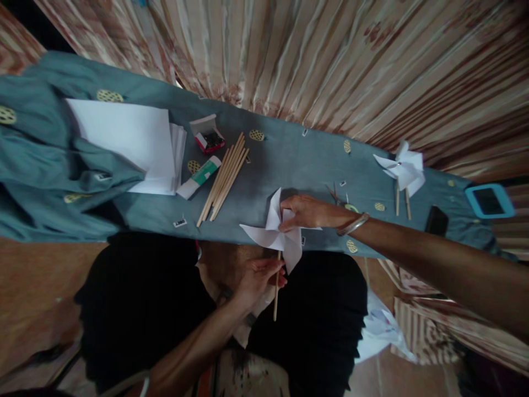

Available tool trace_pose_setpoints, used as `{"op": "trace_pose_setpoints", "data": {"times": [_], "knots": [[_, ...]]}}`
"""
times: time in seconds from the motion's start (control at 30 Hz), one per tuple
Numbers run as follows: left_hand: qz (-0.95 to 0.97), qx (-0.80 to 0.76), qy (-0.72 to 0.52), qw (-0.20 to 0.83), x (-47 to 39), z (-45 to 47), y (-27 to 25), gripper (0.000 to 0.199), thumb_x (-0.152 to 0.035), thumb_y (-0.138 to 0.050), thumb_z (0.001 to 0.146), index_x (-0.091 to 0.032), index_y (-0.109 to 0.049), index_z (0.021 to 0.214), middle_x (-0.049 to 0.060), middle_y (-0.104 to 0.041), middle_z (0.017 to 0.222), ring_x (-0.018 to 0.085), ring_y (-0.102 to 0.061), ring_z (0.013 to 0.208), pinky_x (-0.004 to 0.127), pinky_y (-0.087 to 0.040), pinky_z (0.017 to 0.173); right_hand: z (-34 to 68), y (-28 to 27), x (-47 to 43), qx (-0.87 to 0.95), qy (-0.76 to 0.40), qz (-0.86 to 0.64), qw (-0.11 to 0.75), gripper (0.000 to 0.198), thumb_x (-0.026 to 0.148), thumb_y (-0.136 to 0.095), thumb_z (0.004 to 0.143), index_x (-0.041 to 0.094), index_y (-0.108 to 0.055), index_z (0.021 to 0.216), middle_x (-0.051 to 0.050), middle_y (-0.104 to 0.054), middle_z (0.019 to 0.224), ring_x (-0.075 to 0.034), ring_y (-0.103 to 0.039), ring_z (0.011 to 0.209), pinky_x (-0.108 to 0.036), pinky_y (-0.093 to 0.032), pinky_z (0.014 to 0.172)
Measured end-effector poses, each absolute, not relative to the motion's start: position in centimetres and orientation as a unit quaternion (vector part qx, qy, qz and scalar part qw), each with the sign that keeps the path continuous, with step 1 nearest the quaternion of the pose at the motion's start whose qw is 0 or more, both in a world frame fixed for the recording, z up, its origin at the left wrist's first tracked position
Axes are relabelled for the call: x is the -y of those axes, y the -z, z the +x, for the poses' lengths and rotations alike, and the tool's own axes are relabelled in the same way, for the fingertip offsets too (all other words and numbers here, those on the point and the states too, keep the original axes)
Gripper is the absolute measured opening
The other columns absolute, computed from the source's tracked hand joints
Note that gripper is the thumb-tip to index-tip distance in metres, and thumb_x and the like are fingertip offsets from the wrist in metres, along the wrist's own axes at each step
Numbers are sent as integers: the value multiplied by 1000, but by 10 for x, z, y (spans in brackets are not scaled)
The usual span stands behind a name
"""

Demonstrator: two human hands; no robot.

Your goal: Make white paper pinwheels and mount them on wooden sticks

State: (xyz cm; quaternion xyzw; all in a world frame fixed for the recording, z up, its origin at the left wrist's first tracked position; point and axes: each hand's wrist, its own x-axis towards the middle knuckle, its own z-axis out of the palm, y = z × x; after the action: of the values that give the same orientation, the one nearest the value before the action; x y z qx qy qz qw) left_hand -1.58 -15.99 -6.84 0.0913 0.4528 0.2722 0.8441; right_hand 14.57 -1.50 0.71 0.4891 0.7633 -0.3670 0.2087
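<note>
A white paper pinwheel (264,236) on a thin wooden stick (276,303) is held over the near edge of the cloth-covered table. My left hand (264,278) pinches the stick just below the paper blades. At the pinwheel's centre, my right hand (295,212) is closed on the folded paper, its thumb and fingers hiding the middle. Several loose wooden sticks (223,179) lie in a bundle left of the pinwheel. Just beyond my right wrist rest scissors (335,196), partly hidden by the arm.
White paper sheets (128,143) are stacked at the left. Near them are an open red box of small dark pieces (210,139) and a green-and-white box (200,177). Finished-looking pinwheels (407,168), a dark phone (437,221) and a blue-framed device (490,201) occupy the right end.
</note>
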Motion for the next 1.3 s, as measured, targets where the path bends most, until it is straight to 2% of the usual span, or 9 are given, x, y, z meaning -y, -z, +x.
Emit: {"op": "trace_pose_setpoints", "data": {"times": [0.33, 0.5, 0.7, 0.87, 1.0, 1.17, 1.3], "knots": [[83, -442, -287, 846, 164, -9, 71, 50, -50, -88, 48, -8, -74, 70, 5, -67, 63, 13, -61, 49, 28, -50, 54, 144, -11, 19, -753, 388, 500, 182, 17, 34, -69, 79, 19, -70, 87, -2, -70, 82, -17, -64, 75, -25, -41, 66], [99, -445, -279, 845, 165, -8, 72, 44, -47, -85, 56, -8, -73, 71, 6, -67, 63, 13, -61, 52, 28, -49, 56, 144, -10, 20, -761, 375, 496, 185, 19, 36, -69, 79, 18, -69, 84, -3, -69, 82, -17, -63, 76, -26, -42, 67], [84, -452, -274, 845, 166, -5, 73, 47, -50, -86, 51, -9, -72, 70, 6, -68, 64, 14, -62, 53, 27, -47, 54, 146, -7, 20, -760, 384, 495, 172, 18, 35, -68, 79, 19, -70, 85, -3, -69, 85, -18, -63, 79, -26, -42, 68], [96, -446, -277, 845, 169, 0, 77, 46, -54, -82, 55, -11, -68, 63, 6, -66, 58, 15, -62, 52, 28, -48, 56, 149, -4, 20, -754, 390, 500, 170, 19, 36, -69, 78, 17, -67, 80, -1, -66, 76, -16, -61, 71, -25, -41, 63], [111, -448, -271, 845, 169, -2, 79, 46, -54, -81, 57, -11, -69, 66, 7, -67, 59, 15, -62, 51, 27, -47, 53, 149, -5, 20, -753, 395, 498, 167, 19, 36, -70, 77, 17, -68, 82, -2, -67, 79, -16, -60, 71, -25, -42, 63], [112, -438, -277, 848, 165, -12, 71, 47, -53, -85, 51, -10, -69, 64, 5, -66, 58, 14, -61, 49, 27, -48, 53, 149, -11, 18, -759, 372, 499, 191, 25, 39, -70, 75, 17, -71, 87, -3, -69, 82, -17, -61, 75, -26, -42, 66], [96, -442, -274, 848, 162, -16, 66, 51, -52, -88, 44, -9, -70, 66, 6, -67, 58, 14, -60, 48, 26, -48, 49, 149, -13, 16, -765, 368, 489, 202, 27, 41, -68, 77, 16, -71, 88, -3, -69, 82, -16, -59, 71, -25, -40, 62]]}}
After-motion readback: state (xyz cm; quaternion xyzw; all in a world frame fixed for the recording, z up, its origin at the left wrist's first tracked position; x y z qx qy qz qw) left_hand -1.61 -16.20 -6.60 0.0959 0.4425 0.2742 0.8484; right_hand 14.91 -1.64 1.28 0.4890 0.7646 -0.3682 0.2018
